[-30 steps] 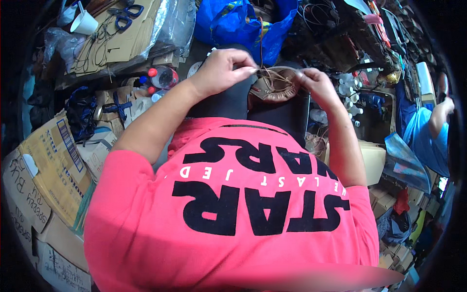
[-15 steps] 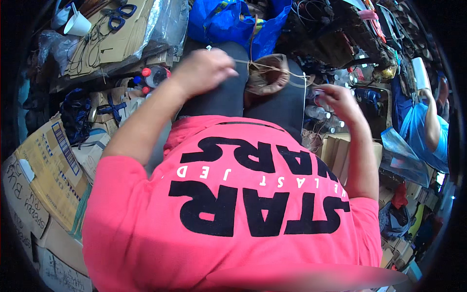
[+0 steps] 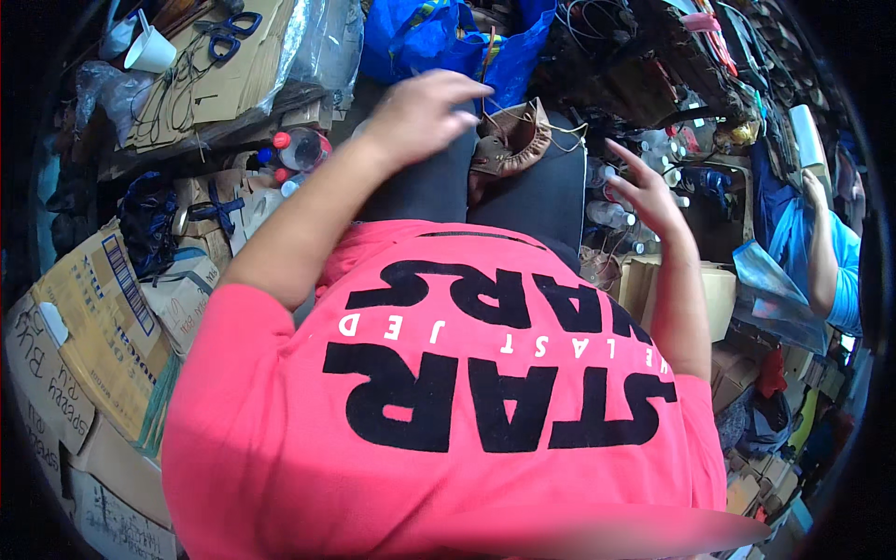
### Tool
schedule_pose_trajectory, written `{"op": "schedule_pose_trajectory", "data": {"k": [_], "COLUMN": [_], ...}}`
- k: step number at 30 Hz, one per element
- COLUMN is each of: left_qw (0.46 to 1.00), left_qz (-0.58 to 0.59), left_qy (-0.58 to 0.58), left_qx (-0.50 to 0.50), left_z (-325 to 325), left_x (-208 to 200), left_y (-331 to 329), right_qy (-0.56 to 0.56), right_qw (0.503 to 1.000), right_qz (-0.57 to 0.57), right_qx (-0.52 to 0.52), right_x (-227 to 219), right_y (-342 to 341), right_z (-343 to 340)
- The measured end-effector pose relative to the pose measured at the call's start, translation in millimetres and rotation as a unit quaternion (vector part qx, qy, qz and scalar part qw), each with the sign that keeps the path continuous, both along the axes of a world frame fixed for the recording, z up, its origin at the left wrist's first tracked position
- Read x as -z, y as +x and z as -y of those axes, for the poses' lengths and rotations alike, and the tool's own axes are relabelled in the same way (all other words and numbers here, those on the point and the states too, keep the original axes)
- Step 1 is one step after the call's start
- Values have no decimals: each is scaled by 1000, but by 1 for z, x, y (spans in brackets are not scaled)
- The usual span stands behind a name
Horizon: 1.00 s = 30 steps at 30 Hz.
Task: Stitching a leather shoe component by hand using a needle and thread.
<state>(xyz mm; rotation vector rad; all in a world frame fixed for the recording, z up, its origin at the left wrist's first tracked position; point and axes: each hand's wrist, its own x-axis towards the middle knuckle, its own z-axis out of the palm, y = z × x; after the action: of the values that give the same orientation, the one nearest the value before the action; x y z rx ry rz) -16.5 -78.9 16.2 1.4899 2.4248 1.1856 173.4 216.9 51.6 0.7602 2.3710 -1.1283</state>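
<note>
A brown leather piece (image 3: 511, 154), shaped like a shoe upper with a gathered edge, rests between my thighs. Light thread (image 3: 567, 133) loops out from its right side over my thigh. Just left of and above the leather is my left hand (image 3: 420, 114), slightly blurred, its fingers stretched toward the piece and the thumb apart. I cannot see anything held there. My right hand (image 3: 646, 189) is raised off to the right, fingers spread, apart from the leather and near some plastic bottles. Whether a needle hangs on the thread is too small to tell.
A blue bag (image 3: 439, 42) lies beyond my knees. Far left, scissors (image 3: 229, 35) and a white cup (image 3: 149, 49) sit by stacked cardboard. Plastic bottles (image 3: 611, 215) stand right of my leg. Cardboard boxes (image 3: 93, 327) fill the left. A person in a blue shirt (image 3: 837, 271) is far right.
Both hands were closed near thread pulled out to either side; now their fingers are spread. My left hand has moved right and up, and the thread on the right has slackened. The leather has turned slightly.
</note>
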Motion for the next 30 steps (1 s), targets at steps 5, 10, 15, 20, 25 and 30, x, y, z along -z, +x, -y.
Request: {"op": "schedule_pose_trajectory", "data": {"k": [5,10,15,20,25,30], "left_qw": [969,959,987,961,923,958], "left_qz": [232,270,141,236,342,197], "left_qy": [-52,-54,-30,-71,48,57], "left_qx": [66,70,70,-128,-166,-200], "left_z": [-63,-50,-25,68,135,75], "left_x": [25,19,16,21,49,20], "left_y": [19,31,32,-29,-42,-38], "right_qy": [-122,-114,-224,-186,-227,-102], "right_qw": [980,982,961,946,954,977], "right_qz": [-156,-151,-119,-152,-110,-102], "right_qx": [3,6,109,218,164,157], "right_x": [50,35,19,19,41,42], "right_y": [-24,-10,3,31,37,36], "right_z": [18,18,14,-27,-29,-46]}}
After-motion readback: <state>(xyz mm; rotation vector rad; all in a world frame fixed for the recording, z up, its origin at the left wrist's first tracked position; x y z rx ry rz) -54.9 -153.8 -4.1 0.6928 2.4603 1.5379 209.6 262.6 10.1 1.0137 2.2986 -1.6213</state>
